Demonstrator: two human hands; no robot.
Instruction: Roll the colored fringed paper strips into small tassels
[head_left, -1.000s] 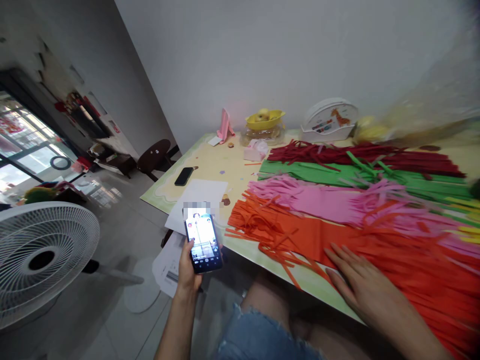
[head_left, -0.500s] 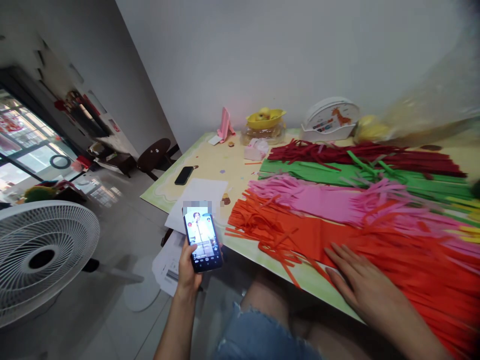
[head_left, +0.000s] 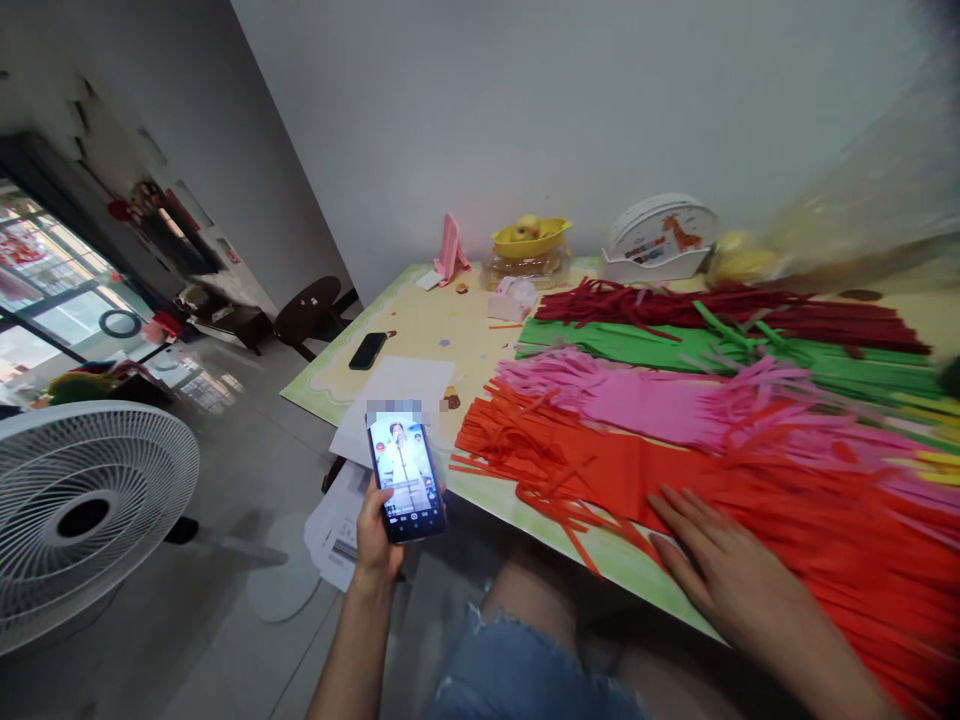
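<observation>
My left hand [head_left: 375, 545] is closed around a lit smartphone [head_left: 406, 478], held upright off the table's near-left corner, its thumb at the screen's edge. My right hand [head_left: 712, 570] lies flat with fingers stretched out on the near end of a pile of orange paper strips [head_left: 600, 470]. Beyond the orange pile lie rows of pink strips [head_left: 645, 395], green strips [head_left: 660, 345] and dark red strips [head_left: 720, 305], all on a yellow-green table [head_left: 420, 325].
A second, dark phone [head_left: 367, 351] and white paper sheets [head_left: 394, 395] lie on the table's left part. A yellow fruit bowl [head_left: 529, 240], a pink stand [head_left: 448, 252] and a white giraffe case [head_left: 660, 240] stand by the wall. A white floor fan [head_left: 82, 510] stands at the left.
Only the picture on the phone screen has changed. Both hands stay where they were.
</observation>
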